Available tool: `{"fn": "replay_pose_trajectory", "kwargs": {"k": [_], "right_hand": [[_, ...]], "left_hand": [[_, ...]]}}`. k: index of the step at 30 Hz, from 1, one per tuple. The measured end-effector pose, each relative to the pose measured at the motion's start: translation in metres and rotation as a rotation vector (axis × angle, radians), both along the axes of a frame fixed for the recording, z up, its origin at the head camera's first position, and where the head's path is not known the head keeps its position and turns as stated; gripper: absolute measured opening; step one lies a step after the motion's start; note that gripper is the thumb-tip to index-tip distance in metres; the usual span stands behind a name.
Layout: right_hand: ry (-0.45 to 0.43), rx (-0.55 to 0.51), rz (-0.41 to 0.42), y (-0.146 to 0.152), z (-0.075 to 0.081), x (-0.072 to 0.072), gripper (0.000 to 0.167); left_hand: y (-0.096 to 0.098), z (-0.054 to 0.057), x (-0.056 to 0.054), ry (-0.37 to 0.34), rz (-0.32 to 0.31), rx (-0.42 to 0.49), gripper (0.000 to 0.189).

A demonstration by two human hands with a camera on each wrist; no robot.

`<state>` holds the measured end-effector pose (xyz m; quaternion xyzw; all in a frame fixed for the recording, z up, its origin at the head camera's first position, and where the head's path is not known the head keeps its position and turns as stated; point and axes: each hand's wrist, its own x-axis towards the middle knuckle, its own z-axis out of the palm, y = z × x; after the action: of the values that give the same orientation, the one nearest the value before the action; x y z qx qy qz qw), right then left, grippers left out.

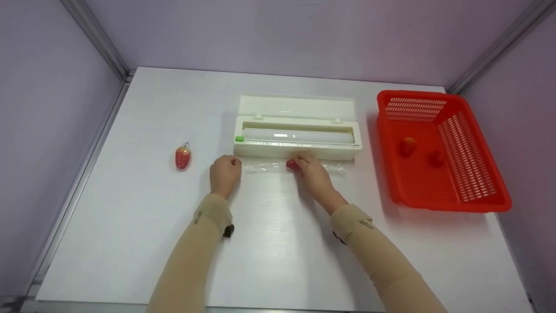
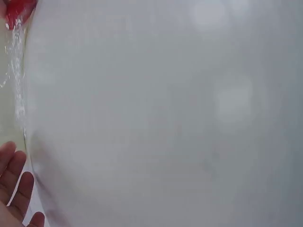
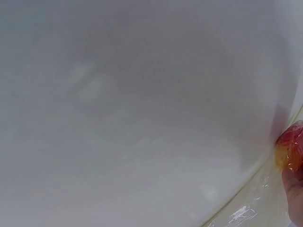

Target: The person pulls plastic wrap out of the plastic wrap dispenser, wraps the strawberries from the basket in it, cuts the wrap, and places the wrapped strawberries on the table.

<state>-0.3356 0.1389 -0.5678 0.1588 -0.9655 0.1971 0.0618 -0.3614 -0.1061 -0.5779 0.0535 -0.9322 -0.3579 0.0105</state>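
Observation:
My right hand (image 1: 316,176) holds a red-and-yellow fruit (image 1: 292,164) between thumb and fingers, on a strip of cling film (image 1: 265,167). In the right wrist view the thumb presses against the yellow part of the fruit (image 3: 288,153). The film lies along the front of a white cling film dispenser (image 1: 299,151), whose lid (image 1: 297,107) is raised and whose roll (image 1: 299,135) shows inside. Beside the film's left end is my left hand (image 1: 226,176); in the left wrist view its fingers (image 2: 21,194) are loosely bent with nothing held.
A red-and-yellow fruit in shiny film (image 1: 183,157) lies on the white table (image 1: 130,208) at the left. At the right stands a red plastic basket (image 1: 393,174) with two reddish fruits (image 1: 407,147) inside. A green slider (image 1: 239,138) sits at the dispenser's left end.

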Motion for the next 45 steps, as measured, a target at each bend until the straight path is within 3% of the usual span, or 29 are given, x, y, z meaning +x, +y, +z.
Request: {"fn": "replay_pose_trajectory", "kwargs": {"k": [3, 6, 8, 13, 16, 20, 23, 27, 30, 34, 38, 45], "right_hand": [[0.025, 0.013, -0.014, -0.002, -0.003, -0.001, 0.03], [0.054, 0.019, -0.025, -0.007, -0.006, 0.0, 0.03], [0.055, 0.022, -0.021, -0.011, -0.009, 0.002, 0.03], [0.043, 0.033, 0.022, -0.025, -0.012, 0.004, 0.03], [0.021, 0.002, 0.028, -0.031, -0.009, 0.002, 0.029], [-0.04, -0.065, -0.025, -0.033, 0.005, -0.003, 0.024], [-0.011, -0.108, -0.045, -0.034, 0.018, -0.009, 0.02], [0.123, -0.146, 0.034, -0.047, 0.035, -0.022, 0.018], [0.151, -0.16, 0.105, -0.067, 0.047, -0.036, 0.019], [0.058, -0.168, 0.138, -0.098, 0.059, -0.055, 0.021], [-0.021, -0.135, 0.116, -0.122, 0.061, -0.066, 0.02], [-0.039, -0.017, 0.071, -0.14, 0.057, -0.071, 0.01]], "left_hand": [[-0.01, 0.005, -0.01, 0.007, 0.025, 0.116, 0.037], [-0.018, 0.013, -0.024, -0.019, -0.056, 0.236, 0.078], [-0.024, 0.017, -0.034, -0.078, -0.114, 0.276, 0.1], [-0.038, 0.023, -0.05, -0.297, -0.181, 0.231, 0.124], [-0.044, 0.023, -0.055, -0.358, -0.195, 0.174, 0.127], [-0.043, 0.024, -0.06, -0.304, -0.22, 0.151, 0.125], [-0.037, 0.026, -0.065, -0.253, -0.242, 0.144, 0.123], [-0.029, 0.027, -0.069, -0.215, -0.252, 0.14, 0.119], [-0.024, 0.024, -0.069, -0.203, -0.25, 0.134, 0.115], [-0.018, 0.019, -0.066, -0.196, -0.261, 0.117, 0.11], [-0.012, 0.018, -0.063, -0.16, -0.294, 0.045, 0.094], [-0.012, 0.02, -0.057, -0.121, -0.305, -0.051, 0.086]]}}
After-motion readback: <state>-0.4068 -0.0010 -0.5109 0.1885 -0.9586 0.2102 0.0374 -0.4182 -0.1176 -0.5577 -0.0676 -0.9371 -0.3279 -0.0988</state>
